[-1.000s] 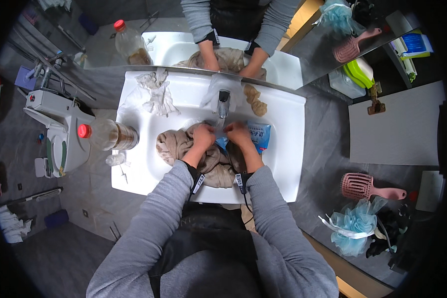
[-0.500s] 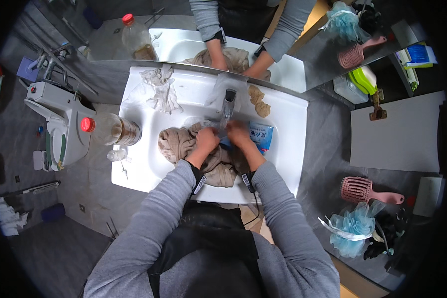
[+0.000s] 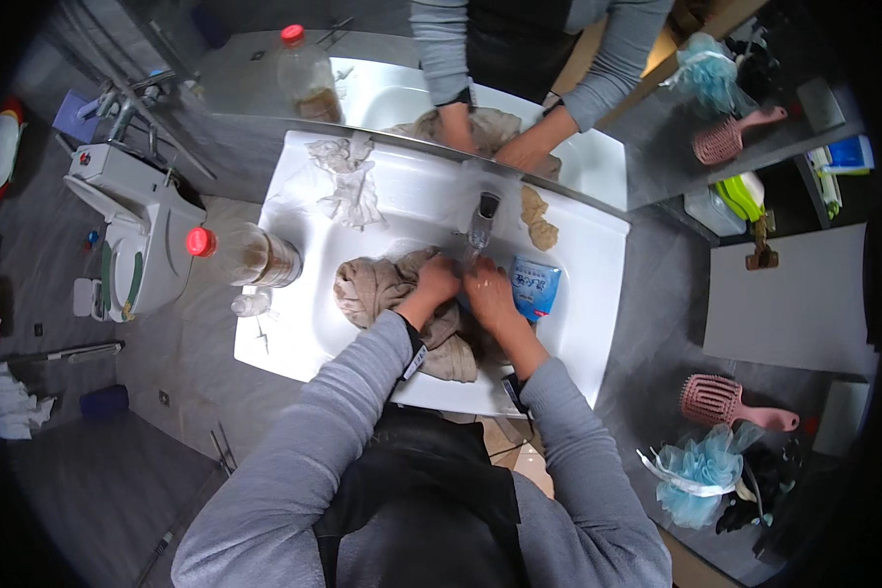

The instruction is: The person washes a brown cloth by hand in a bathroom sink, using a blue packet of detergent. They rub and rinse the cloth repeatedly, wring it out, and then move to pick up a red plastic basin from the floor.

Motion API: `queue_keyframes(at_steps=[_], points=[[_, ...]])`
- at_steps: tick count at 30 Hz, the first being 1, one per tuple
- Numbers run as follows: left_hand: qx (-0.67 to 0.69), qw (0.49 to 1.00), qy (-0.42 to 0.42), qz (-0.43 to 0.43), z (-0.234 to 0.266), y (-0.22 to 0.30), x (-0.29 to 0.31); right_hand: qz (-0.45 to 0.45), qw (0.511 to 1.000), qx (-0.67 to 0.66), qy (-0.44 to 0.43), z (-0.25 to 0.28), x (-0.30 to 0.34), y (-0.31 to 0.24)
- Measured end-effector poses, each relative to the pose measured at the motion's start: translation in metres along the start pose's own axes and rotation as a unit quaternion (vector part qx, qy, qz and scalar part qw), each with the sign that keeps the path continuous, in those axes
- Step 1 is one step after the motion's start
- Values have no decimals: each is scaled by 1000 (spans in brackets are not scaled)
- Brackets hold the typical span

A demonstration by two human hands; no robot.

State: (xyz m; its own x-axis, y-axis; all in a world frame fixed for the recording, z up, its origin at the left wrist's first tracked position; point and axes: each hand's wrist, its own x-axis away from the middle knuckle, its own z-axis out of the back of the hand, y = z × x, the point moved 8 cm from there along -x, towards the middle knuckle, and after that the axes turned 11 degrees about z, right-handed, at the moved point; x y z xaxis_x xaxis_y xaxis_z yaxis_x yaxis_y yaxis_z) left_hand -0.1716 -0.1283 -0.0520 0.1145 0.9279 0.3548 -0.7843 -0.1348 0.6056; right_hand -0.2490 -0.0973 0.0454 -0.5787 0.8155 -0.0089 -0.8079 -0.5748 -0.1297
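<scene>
Cloth (image 3: 370,290) under left hand (image 3: 439,280) | right hand (image 3: 490,292) drawn closer | fingers (image 3: 476,274) curled (grip unclear)

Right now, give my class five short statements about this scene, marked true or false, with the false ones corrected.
The left hand and right hand are near the faucet. True.
The brown cloth hangs on the faucet. False: it lies in the sink.
The blue packet is right of the right hand. True.
The red-capped bottle stands right of the faucet. False: it stands left of it.
The pink hairbrush lies beside the blue mesh puff. True.
</scene>
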Motion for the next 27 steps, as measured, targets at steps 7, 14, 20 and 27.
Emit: queue_keyframes(at_steps=[7,14,20,27], points=[[131,986,70,73,19,-24,18,86,978,-175,-69,13,-2,-30],[183,968,156,68,38,-6,24,-19,988,-43,-150,-44,-17,17],[175,979,95,33,31,10,17,-85,984,-10,-156,-72,-1,40],[112,985,127,38,40,14,18,12,991,1,-135,-69,-13,32]])
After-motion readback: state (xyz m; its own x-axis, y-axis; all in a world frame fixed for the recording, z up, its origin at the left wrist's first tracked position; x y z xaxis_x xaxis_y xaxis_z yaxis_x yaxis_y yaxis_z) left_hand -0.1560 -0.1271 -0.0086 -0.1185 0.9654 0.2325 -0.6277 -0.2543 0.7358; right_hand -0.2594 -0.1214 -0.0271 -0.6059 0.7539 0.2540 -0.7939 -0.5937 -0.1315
